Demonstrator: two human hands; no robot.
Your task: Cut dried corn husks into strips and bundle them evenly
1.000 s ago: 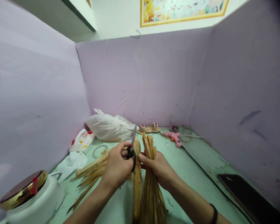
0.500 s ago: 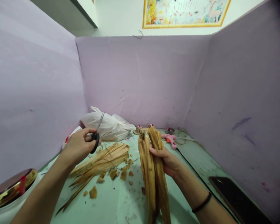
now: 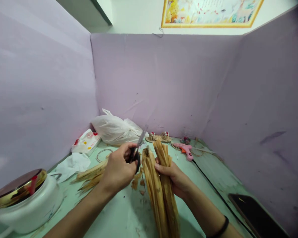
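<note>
My left hand [image 3: 121,167] is closed around the black handles of a pair of scissors [image 3: 141,140], whose blades point up and away. Just right of it, my right hand [image 3: 172,177] grips two bundles of dried husk leaves [image 3: 155,195], held upright with their cut ends at the top. The scissors are close to the left bundle's top end; I cannot tell if they touch. Another bunch of dried husk leaves [image 3: 93,175] lies on the table, partly hidden behind my left hand and forearm. Small brown husk scraps [image 3: 136,181] are scattered near the held bundles.
At the back lie a white plastic bag [image 3: 116,129] and small woven ornaments [image 3: 159,137]. A pink glue gun [image 3: 185,149] with a black cord rests at right, a dark phone [image 3: 255,215] nearer. On the left are a white pot [image 3: 37,205], a tissue pack [image 3: 86,142] and crumpled tissue [image 3: 73,166].
My left hand has moved right with the scissors, from above the loose husk leaves to beside the held bundles. My right hand keeps its hold. The view has shifted a little left.
</note>
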